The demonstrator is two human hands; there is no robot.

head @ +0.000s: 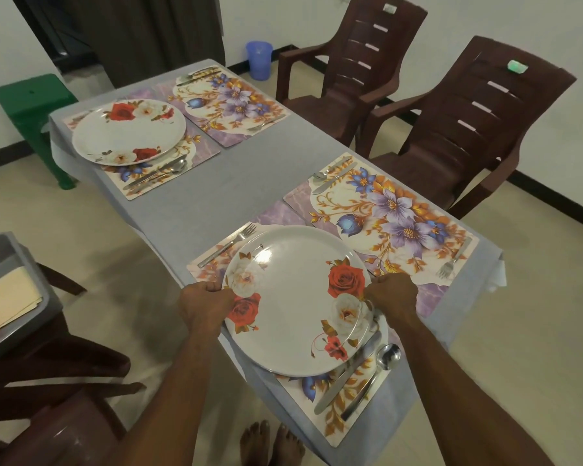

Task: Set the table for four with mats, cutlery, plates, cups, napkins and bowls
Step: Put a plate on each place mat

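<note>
Both hands hold the near plate [295, 299] over the nearest mat [344, 408]: the left hand [205, 306] has its grip clamped on the plate's left rim, the right hand [392, 297] on its right rim. A knife [345, 376] and spoon [376, 371] lie just beside it. Farther along the counter [243, 183], another plate [128, 131] rests on its mat.

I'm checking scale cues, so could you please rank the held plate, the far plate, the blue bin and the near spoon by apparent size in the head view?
1. Held plate; nearness inflates it.
2. Far plate.
3. Blue bin, farthest away.
4. Near spoon.
</note>
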